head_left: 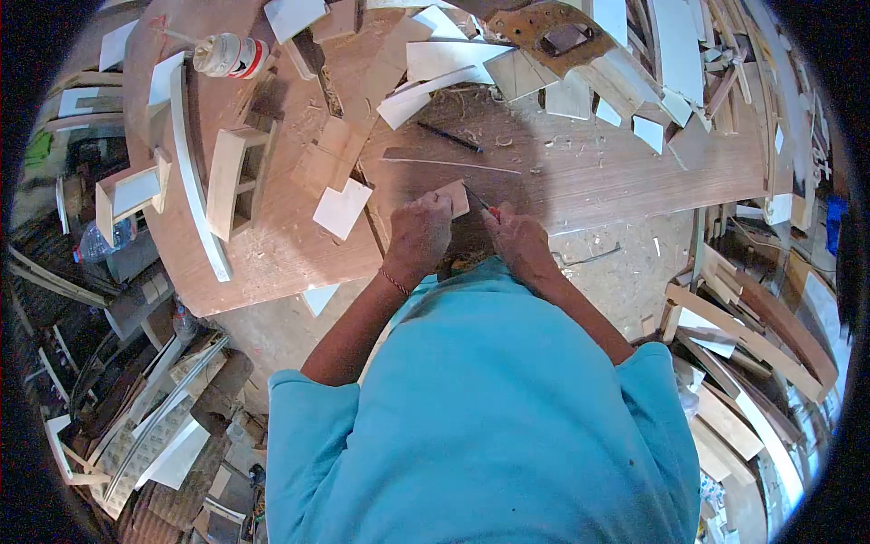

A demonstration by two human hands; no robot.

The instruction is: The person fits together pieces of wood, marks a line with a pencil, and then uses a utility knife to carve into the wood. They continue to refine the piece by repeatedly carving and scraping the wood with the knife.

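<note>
My left hand [420, 234] is closed on a small, flat wooden piece [458, 198] near the front edge of the wooden table. In my right hand [523, 245] is a red-handled tool with a thin dark blade [478, 199]; its exact kind is too small to make out. The blade's tip is at the upper right corner of the wooden piece; whether it touches cannot be seen. Just beyond both hands lie a thin pale strip [453, 164] and a slim black stick-like tool [450, 137].
White and bare wood offcuts [444, 62] pile up at the table's back. At the left stand a jar with a brush [228, 56], a long curved white strip [192, 172] and a wooden frame [237, 179]. Stacked wood [752, 335] fills the right side.
</note>
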